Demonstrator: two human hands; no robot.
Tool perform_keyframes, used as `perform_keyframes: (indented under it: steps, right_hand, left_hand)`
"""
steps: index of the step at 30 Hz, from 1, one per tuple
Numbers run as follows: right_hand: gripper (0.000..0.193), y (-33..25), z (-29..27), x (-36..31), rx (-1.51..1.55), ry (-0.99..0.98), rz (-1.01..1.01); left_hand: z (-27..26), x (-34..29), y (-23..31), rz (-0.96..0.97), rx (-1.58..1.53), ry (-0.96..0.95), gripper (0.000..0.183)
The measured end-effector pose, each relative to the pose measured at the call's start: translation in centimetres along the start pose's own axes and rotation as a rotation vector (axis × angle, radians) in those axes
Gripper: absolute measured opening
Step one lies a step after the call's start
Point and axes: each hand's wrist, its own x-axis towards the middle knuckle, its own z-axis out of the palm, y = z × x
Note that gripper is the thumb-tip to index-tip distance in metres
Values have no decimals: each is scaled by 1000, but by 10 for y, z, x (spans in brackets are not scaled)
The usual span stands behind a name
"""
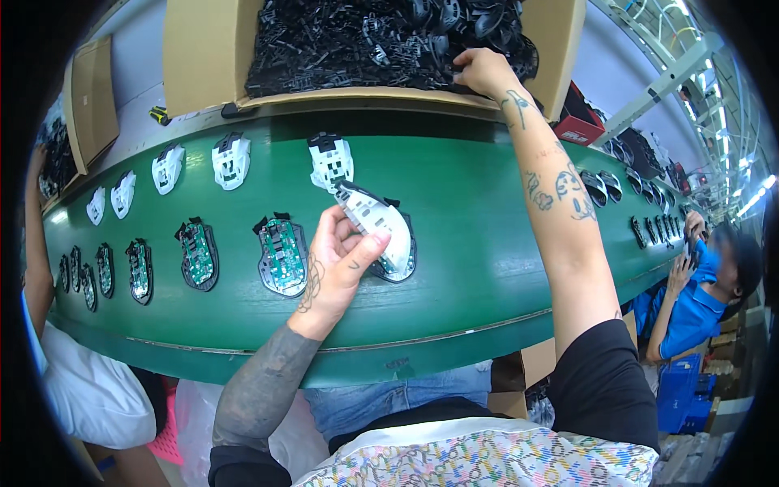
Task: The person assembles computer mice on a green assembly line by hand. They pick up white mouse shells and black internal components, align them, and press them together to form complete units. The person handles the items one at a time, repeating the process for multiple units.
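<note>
Centre, left hand (337, 261) grips white shell (380, 223); top, right hand (488, 75), grip unclear, apparently picks black parts (341, 53); freeing one likely follows.

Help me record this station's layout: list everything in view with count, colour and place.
Held shell: one, white, in left hand
Black parts: uncountable, black, inside large box
Large cardboard box: one, brown, far side
White shells: five, white, far row
Circuit-board bases: about eight, black-green, near row
Work surface: one, green, middle
Dark parts: several, dark, surface's right
Smaller cardboard box: one, brown, far left
Red box: one, red, right of large box
Blue crates: count unclear, blue, lower right
Other people: two, blue and pale clothing, right and left
Left hand: one, bare, centre
Right hand: one, bare, in large box
</note>
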Motion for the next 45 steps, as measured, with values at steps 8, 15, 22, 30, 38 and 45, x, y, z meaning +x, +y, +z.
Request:
perform_keyframes:
  steps: [8, 15, 22, 30, 38, 45]
  right_hand:
    - [26, 6, -10, -46, 925, 18, 168]
    - [25, -67, -18, -182, 1544, -235, 103]
    - [26, -87, 21, -243, 1653, -139, -33]
    - [25, -101, 31, -247, 1744, -252, -29]
    - [21, -116, 44, -252, 1761, -136, 105]
    - [19, -127, 65, -250, 1860, -209, 118]
  left_hand:
    - [-6, 4, -3, -17, 48, 0, 62]
    - [-3, -1, 2, 46, 47, 21, 58]
    - [-9, -5, -2, -91, -9, -91, 58]
    - [-12, -6, 1, -30, 1, -63, 57]
    - [-10, -6, -7, 231, 543, 33, 74]
    - [-20, -13, -13, 295, 743, 164, 85]
